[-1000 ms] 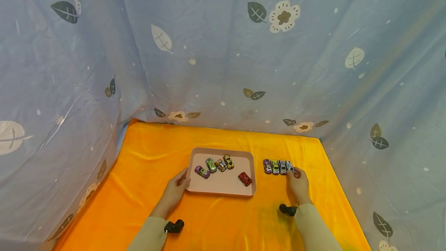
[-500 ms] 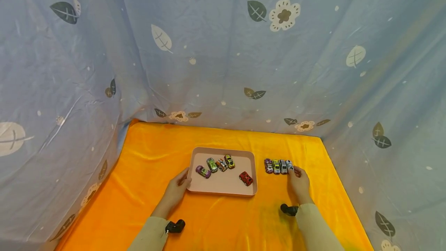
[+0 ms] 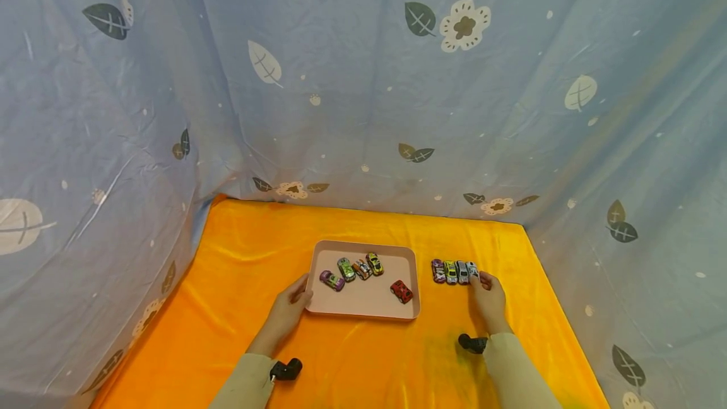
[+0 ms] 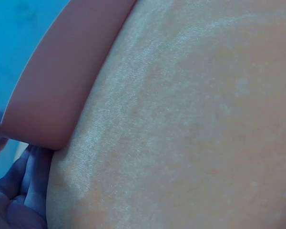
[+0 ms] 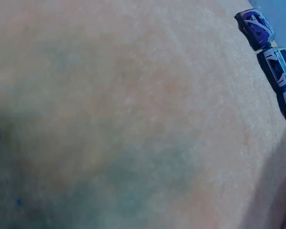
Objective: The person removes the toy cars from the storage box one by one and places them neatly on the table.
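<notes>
Soft, even light from beyond the frame fills the head view, raising a pale sheen on the yellow cloth and thin glints along creases of the blue curtain at left; a dull greenish cast clouds the cloth at near right. Both wrist views run dimmer, hazy and blue-tinted, dark shadows edging the toy cars at right.

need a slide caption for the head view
Left hand grips a pink tray of five toy cars; right hand touches a row of four.
</notes>
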### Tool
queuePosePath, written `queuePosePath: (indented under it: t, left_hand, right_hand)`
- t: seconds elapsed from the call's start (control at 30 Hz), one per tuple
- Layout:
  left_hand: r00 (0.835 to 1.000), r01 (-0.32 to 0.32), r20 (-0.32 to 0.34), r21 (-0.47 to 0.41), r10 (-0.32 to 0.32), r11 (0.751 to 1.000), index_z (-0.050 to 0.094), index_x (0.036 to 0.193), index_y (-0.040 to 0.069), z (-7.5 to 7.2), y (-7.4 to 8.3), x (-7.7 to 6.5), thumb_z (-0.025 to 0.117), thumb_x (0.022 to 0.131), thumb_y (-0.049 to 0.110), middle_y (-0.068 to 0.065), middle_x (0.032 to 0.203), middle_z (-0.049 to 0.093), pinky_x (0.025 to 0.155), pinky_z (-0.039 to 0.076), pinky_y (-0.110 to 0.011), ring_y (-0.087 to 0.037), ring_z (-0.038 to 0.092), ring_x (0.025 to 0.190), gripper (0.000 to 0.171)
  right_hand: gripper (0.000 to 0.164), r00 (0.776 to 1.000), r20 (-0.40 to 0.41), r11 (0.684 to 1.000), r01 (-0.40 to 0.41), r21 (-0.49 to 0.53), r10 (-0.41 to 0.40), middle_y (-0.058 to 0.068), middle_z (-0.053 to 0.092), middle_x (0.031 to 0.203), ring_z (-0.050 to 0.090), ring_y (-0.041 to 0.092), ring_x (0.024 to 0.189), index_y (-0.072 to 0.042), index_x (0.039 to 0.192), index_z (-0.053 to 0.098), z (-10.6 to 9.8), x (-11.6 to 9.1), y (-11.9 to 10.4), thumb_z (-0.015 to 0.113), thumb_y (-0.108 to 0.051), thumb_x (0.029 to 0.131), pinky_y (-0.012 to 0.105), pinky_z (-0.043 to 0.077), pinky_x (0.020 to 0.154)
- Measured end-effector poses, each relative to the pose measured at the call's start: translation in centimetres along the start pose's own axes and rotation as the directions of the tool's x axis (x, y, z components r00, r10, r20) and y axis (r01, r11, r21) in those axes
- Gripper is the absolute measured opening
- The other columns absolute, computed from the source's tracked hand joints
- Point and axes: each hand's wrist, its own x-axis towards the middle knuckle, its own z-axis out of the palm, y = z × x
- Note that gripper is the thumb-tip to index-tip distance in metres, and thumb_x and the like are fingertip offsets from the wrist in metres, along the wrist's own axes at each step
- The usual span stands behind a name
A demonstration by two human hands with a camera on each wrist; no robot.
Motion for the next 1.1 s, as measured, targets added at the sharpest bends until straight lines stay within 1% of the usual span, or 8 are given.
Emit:
queuePosePath:
  t: [0.13, 0.27, 0.37, 0.5, 0.77, 0.9, 1.0, 1.1]
  left_hand:
    - [1.0, -0.004, -0.007, 0.01, 0.004, 1.0, 0.04, 0.149, 0.015, 0.0, 0.1, 0.0, 0.057, 0.099, 0.022, -0.013, 0.141, 0.05, 0.099, 0.046, -0.042, -0.03, 0.052, 0.123, 0.053]
    - [1.0, -0.002, -0.01, 0.018, 0.002, 1.0, 0.04, 0.149, 0.015, 0.1, 0.1, 0.0, 0.057, 0.099, 0.022, -0.014, 0.14, 0.051, 0.099, 0.046, -0.041, -0.03, 0.053, 0.122, 0.053]
    - [1.0, -0.007, -0.012, 0.02, 0.007, 1.0, 0.041, 0.149, 0.014, 0.2, 0.1, -0.1, 0.057, 0.099, 0.021, -0.015, 0.138, 0.052, 0.099, 0.046, -0.042, -0.03, 0.053, 0.121, 0.053]
    - [1.0, -0.006, -0.019, 0.013, 0.007, 1.0, 0.042, 0.148, 0.015, 0.2, 0.2, -0.1, 0.057, 0.099, 0.02, -0.015, 0.138, 0.053, 0.099, 0.045, -0.043, -0.03, 0.054, 0.12, 0.052]
    - [1.0, -0.022, -0.021, 0.024, 0.023, 0.999, 0.042, 0.148, 0.014, 0.2, 0.1, -0.1, 0.057, 0.099, 0.02, -0.016, 0.135, 0.055, 0.097, 0.048, -0.041, -0.029, 0.056, 0.117, 0.051]
    - [1.0, -0.015, -0.018, 0.02, 0.015, 1.0, 0.042, 0.148, 0.014, 0.2, 0.2, -0.2, 0.056, 0.099, 0.018, -0.016, 0.135, 0.055, 0.095, 0.049, -0.04, -0.029, 0.057, 0.116, 0.051]
    - [1.0, -0.011, -0.022, 0.015, 0.012, 1.0, 0.043, 0.147, 0.011, 0.2, 0.5, 0.0, 0.057, 0.099, 0.017, -0.017, 0.134, 0.055, 0.094, 0.05, -0.041, -0.031, 0.057, 0.117, 0.05]
    - [1.0, -0.018, -0.025, 0.013, 0.018, 1.0, 0.042, 0.146, 0.006, 0.2, 0.8, 0.4, 0.056, 0.099, 0.015, -0.022, 0.133, 0.054, 0.093, 0.05, -0.042, -0.034, 0.056, 0.117, 0.05]
  right_hand:
    - [0.072, 1.0, 0.026, 1.0, 0.006, 0.008, -0.006, 0.027, 0.036, 0.141, 0.035, 0.04, 0.127, 0.005, 0.145, 0.033, 0.0, -0.1, -0.2, 0.054, -0.045, 0.097, 0.051, 0.033, 0.106]
    - [0.082, 0.998, -0.011, 0.998, 0.059, -0.033, -0.06, 0.028, 0.025, 0.147, 0.023, 0.045, 0.134, 0.002, 0.146, 0.033, 0.6, -0.8, -1.2, 0.059, -0.054, 0.091, 0.057, 0.028, 0.107]
    - [0.082, 0.993, -0.043, 0.993, 0.107, -0.048, -0.109, 0.026, 0.022, 0.148, 0.021, 0.044, 0.133, -0.002, 0.145, 0.037, 1.8, -1.5, -2.4, 0.062, -0.056, 0.088, 0.059, 0.03, 0.104]
    - [0.079, 0.981, -0.033, 0.981, 0.19, -0.038, -0.191, 0.024, 0.028, 0.143, 0.027, 0.041, 0.128, -0.003, 0.142, 0.042, 3.9, -2.5, -4.4, 0.065, -0.054, 0.087, 0.056, 0.034, 0.101]
    - [0.071, 0.952, 0.078, 0.955, 0.293, 0.05, -0.296, 0.016, 0.035, 0.139, 0.038, 0.038, 0.122, -0.006, 0.141, 0.042, 7.9, -5.2, -8.7, 0.069, -0.045, 0.088, 0.052, 0.039, 0.1]
    - [0.069, 0.925, 0.148, 0.936, 0.343, 0.079, -0.351, 0.017, 0.04, 0.138, 0.041, 0.036, 0.118, -0.008, 0.141, 0.043, 9.9, -6.0, -10.0, 0.071, -0.041, 0.087, 0.049, 0.038, 0.1]
    - [0.068, 0.908, 0.199, 0.929, 0.355, 0.105, -0.369, 0.018, 0.043, 0.139, 0.044, 0.035, 0.118, -0.011, 0.141, 0.044, 11.0, -6.3, -10.6, 0.072, -0.041, 0.087, 0.048, 0.041, 0.097]
    - [0.069, 0.903, 0.25, 0.937, 0.33, 0.111, -0.348, 0.015, 0.045, 0.139, 0.046, 0.032, 0.119, -0.014, 0.142, 0.043, 12.0, -6.5, -10.8, 0.072, -0.041, 0.086, 0.048, 0.043, 0.098]
